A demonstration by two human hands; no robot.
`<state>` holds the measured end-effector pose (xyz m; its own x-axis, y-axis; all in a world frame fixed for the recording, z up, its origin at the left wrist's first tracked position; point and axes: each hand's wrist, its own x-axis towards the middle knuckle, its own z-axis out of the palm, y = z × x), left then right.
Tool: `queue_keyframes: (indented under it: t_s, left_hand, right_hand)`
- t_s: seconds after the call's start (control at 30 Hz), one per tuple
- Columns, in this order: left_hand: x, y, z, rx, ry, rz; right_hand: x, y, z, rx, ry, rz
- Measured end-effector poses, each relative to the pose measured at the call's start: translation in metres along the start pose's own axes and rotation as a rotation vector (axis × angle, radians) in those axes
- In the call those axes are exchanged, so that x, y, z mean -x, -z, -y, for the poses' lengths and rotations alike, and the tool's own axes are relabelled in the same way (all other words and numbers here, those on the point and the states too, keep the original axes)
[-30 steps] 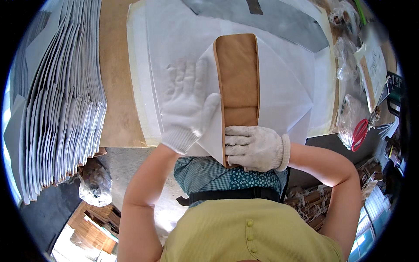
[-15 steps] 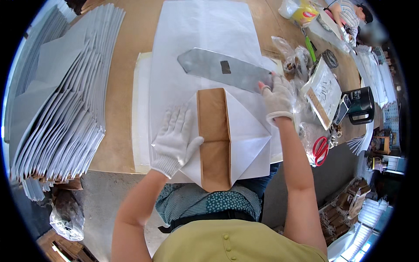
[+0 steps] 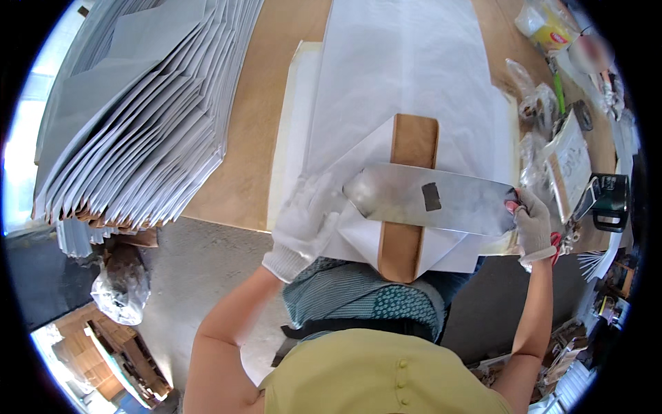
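Note:
A grey metal plate [image 3: 469,207] with pointed left corners and a dark patch lies across a folded paper bag bottom. My gloved right hand [image 3: 534,228] pinches the plate's right end. My gloved left hand [image 3: 303,224], its fingers stretched out, rests on the white paper's left side near the plate's other end; slight blur hides whether it touches the plate. The brown middle panel [image 3: 415,138] of the bag bottom shows above and below the plate, with white folded flaps [image 3: 365,153] beside it. Beneath spreads a stack of white paper sheets [image 3: 407,62].
A tall stack of folded white paper bags [image 3: 158,131] stands at the left of the brown table [image 3: 241,159]. Along the right lie clear plastic bags [image 3: 534,110], a notepad [image 3: 569,162], a dark mug [image 3: 610,200] and red-handled scissors [image 3: 556,245].
My right hand has brought the metal plate from beyond the brown panel down across it. My left hand stays beside the fold. The whole view has shifted and turned.

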<state>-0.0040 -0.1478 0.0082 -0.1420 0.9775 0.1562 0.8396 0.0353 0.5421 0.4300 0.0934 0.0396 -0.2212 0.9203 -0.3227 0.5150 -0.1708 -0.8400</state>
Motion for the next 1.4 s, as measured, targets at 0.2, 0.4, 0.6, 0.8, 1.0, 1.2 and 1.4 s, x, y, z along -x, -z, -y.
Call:
queue_keyframes:
  t_s: [0.2, 0.4, 0.6, 0.8, 1.0, 1.2, 1.4]
  left_hand:
    - [-0.027, 0.026, 0.029, 0.089, -0.056, 0.168]
    - [-0.039, 0.030, 0.060, 0.136, -0.288, 0.232]
    - [-0.035, 0.029, 0.058, 0.019, -0.457, 0.186]
    - [-0.045, 0.011, -0.010, -0.292, -0.537, 0.198]
    - [-0.058, -0.018, -0.021, -0.259, -0.532, 0.320]
    - [-0.054, -0.019, -0.010, 0.120, -0.358, 0.263]
    - [-0.046, -0.027, -0.035, 0.134, -0.041, 0.146]
  right_hand:
    - [0.006, -0.066, 0.037, 0.254, 0.006, 0.050]
    - [0.003, -0.086, 0.032, 0.291, -0.012, -0.027]
    - [-0.001, -0.091, 0.054, 0.867, 0.305, 0.019]
    - [-0.035, -0.105, 0.087, 1.185, 0.467, 0.187]
    - [-0.053, -0.096, 0.097, 0.783, -0.026, 0.509]
    - [0.017, -0.072, 0.057, 0.738, 0.503, 0.381]
    - [0.018, -0.087, 0.055, 0.823, 0.690, 0.288]
